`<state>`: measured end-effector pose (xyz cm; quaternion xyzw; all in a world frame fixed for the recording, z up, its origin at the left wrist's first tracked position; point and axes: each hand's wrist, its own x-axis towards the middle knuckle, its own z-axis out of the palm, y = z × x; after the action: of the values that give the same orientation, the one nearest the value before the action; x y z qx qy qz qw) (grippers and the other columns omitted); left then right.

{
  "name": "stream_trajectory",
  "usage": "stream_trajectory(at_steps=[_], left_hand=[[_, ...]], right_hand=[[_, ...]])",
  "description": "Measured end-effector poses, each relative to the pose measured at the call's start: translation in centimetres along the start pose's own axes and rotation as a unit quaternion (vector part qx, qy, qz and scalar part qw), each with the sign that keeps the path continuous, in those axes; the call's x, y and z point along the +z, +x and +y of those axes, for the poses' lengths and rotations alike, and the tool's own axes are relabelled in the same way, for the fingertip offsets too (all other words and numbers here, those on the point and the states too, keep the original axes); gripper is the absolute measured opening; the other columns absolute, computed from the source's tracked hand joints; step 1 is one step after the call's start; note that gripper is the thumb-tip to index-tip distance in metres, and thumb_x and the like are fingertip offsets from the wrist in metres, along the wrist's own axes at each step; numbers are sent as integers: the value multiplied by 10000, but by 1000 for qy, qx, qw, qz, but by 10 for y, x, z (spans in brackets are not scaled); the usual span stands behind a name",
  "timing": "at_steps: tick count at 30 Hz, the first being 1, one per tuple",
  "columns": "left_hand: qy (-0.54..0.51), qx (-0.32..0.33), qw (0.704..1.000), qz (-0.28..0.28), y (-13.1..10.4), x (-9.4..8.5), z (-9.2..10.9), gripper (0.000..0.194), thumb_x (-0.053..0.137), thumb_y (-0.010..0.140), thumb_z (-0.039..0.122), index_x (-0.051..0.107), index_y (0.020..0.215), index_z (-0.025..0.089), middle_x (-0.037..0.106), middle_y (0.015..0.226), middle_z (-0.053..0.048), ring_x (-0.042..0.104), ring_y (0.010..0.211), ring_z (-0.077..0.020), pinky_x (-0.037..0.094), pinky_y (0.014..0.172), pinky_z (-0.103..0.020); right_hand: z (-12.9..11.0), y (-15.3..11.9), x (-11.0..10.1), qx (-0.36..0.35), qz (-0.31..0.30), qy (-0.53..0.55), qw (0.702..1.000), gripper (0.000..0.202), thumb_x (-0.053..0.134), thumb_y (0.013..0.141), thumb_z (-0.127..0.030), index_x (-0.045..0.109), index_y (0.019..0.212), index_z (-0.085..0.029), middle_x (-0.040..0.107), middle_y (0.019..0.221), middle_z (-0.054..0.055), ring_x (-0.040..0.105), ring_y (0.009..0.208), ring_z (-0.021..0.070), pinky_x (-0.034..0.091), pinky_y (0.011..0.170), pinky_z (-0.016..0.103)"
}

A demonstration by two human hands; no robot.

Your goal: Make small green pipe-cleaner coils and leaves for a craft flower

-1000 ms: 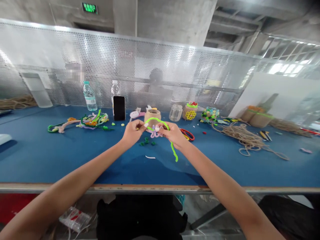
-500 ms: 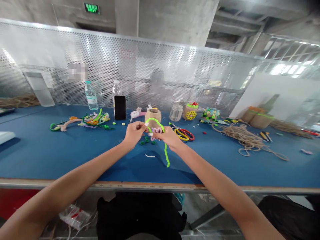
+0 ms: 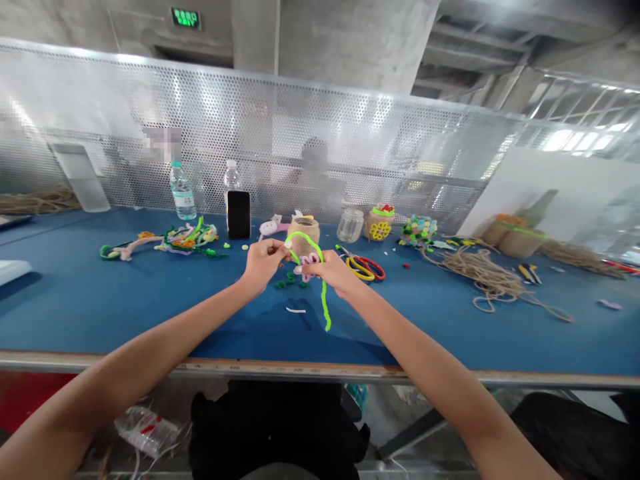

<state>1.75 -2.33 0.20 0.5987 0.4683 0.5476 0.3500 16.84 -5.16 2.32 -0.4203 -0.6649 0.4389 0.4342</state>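
My left hand [image 3: 263, 261] pinches one end of a bright green pipe cleaner [image 3: 325, 303], which arches over to my right hand and hangs down below it. Between the fingers of my right hand [image 3: 330, 268] is a pink-purple pipe cleaner flower [image 3: 309, 265] with looped petals. The green strand passes by the flower; whether it is joined there I cannot tell. Just behind the hands stands a twine-wrapped jar [image 3: 303, 235], partly covered by them. Small dark green curled pieces [image 3: 291, 280] and a white strip [image 3: 296, 310] lie on the blue table under my hands.
Scissors with red and yellow handles [image 3: 367, 268] lie to the right. Behind them stand a clear jar [image 3: 350, 227] and a decorated twine jar [image 3: 379, 224]. Loose twine [image 3: 493, 277] spreads farther right. On the left are a phone [image 3: 239, 215], a water bottle [image 3: 183, 193] and a pipe cleaner pile [image 3: 187, 239].
My left hand has drawn slightly left and away from the right hand, holding the green pipe cleaner's end. The hanging tail has swung a little to the left.
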Motion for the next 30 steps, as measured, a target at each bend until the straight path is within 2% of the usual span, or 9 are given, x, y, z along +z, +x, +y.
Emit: stream_trajectory(at_steps=[13, 15, 18, 20, 22, 25, 27, 30], left_hand=[[-22, -51, 998, 32, 10, 0, -10, 191, 544, 878, 272, 575, 978, 113, 607, 908, -39, 599, 745, -126, 525, 652, -287], [-41, -60, 995, 67, 16, -11, -9, 215, 541, 879, 280, 567, 1019, 119, 601, 965, -52, 601, 798, -143, 527, 689, -312], [-80, -68, 982, 156, 27, -38, -6, 271, 523, 887, 300, 534, 1099, 131, 572, 1067, -75, 589, 893, -175, 518, 751, -358], [-109, -71, 973, 189, 33, -52, -3, 277, 522, 888, 294, 527, 1113, 133, 565, 1086, -78, 585, 912, -182, 515, 765, -368], [-142, -70, 971, 181, 38, -56, -2, 258, 535, 882, 279, 540, 1092, 128, 577, 1062, -73, 592, 894, -175, 520, 756, -360], [-196, -72, 966, 152, 43, -57, 1, 231, 531, 885, 267, 552, 1063, 121, 596, 1014, -64, 605, 848, -160, 531, 723, -338], [-221, -76, 959, 163, 47, -65, 3, 242, 522, 890, 280, 548, 1072, 121, 598, 1005, -65, 608, 836, -158, 533, 714, -334], [-230, -74, 939, 244, 55, -95, 7, 270, 509, 897, 300, 530, 1104, 129, 586, 1026, -68, 601, 839, -158, 530, 710, -332]], right_hand=[[7, 4, 5, -20, -11, 23, 999, 262, 671, 548, -225, 419, 495, -179, 480, 502, -62, 487, 491, 85, 415, 546, 239], [9, 1, 4, -23, -21, 12, 999, 246, 658, 559, -223, 421, 507, -180, 488, 504, -61, 489, 479, 85, 413, 527, 234], [15, -2, 0, -34, -42, -19, 998, 237, 645, 585, -217, 426, 505, -177, 514, 493, -50, 498, 459, 90, 399, 501, 229], [20, 1, -3, -50, -43, -44, 997, 259, 644, 611, -218, 416, 496, -175, 510, 477, -52, 508, 465, 93, 390, 503, 223], [26, 6, -6, -68, -38, -69, 995, 281, 651, 635, -226, 413, 495, -173, 493, 467, -62, 519, 482, 95, 385, 510, 215], [32, 14, -20, -84, -30, -111, 990, 226, 684, 655, -246, 503, 556, -155, 539, 514, -55, 552, 531, 107, 410, 544, 220], [35, 19, -37, -87, 4, -139, 986, 158, 696, 684, -248, 581, 683, -139, 593, 598, -40, 581, 593, 113, 447, 608, 235], [39, 28, -74, -77, 112, -181, 974, 185, 639, 795, -239, 583, 931, -128, 623, 793, -5, 603, 693, 119, 493, 677, 286]])
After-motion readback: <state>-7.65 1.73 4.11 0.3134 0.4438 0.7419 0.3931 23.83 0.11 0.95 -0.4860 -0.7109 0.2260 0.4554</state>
